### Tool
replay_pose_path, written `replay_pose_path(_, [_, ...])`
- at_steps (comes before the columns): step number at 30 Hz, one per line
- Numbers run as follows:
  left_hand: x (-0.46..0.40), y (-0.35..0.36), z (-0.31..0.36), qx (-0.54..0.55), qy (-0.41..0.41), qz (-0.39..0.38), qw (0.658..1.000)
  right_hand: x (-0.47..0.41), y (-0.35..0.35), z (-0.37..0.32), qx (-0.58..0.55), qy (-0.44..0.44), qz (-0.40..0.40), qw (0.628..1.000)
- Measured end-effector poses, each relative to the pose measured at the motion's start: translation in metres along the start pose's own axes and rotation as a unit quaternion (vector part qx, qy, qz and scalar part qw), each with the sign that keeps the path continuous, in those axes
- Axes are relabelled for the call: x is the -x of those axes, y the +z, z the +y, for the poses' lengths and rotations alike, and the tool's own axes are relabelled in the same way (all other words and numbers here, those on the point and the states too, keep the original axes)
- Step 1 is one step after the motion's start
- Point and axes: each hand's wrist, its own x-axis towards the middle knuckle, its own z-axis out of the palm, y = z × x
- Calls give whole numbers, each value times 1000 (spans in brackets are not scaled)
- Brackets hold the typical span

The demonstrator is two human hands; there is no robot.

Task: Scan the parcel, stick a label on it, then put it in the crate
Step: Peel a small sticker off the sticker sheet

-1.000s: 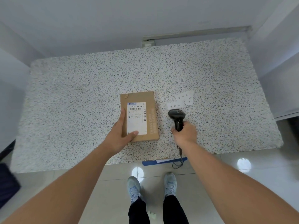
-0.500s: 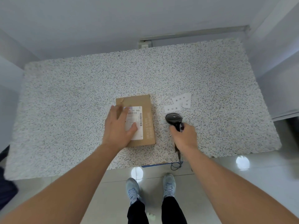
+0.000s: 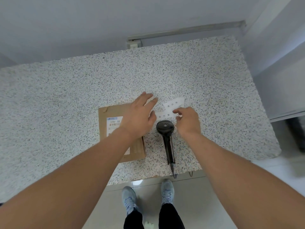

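A flat brown cardboard parcel with a white shipping label lies on the speckled table; my left forearm hides much of it. The black handheld scanner lies on the table right of the parcel, its cable hanging off the front edge. Two white label strips lie just beyond the scanner. My left hand hovers over the parcel's far right corner, fingers spread toward the strips. My right hand is at the strips, thumb and forefinger pinching at the near strip's right end. No crate is in view.
A wall and a socket stand behind the table. A grey cabinet edge is at the right. My two feet in pale shoes stand on the tiled floor below the table's front edge.
My right hand let go of the scanner, which now lies on the table, and moved forward to the label strips. My left hand left the parcel's top and reached right toward the strips.
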Motion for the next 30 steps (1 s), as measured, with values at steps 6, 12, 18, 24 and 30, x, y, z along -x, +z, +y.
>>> replay_pose_path(6, [-38,27,9,-49,-58,-87,993,-22,11,6,49,-44,-30,997])
replay_pose_path(12, [-53,43,12,-44,-85,-78,992,-33,22,13,138,-121,0,983])
replay_pose_path(18, [-58,51,13,-75,-105,-130,983,-37,27,23,162,-182,21,970])
replay_pose_path(24, [-61,52,13,-101,-130,-143,976,-35,31,26,175,-215,27,960])
replay_pose_path(30, [-61,47,27,-8,-211,-110,971,-33,26,25,140,-200,29,969])
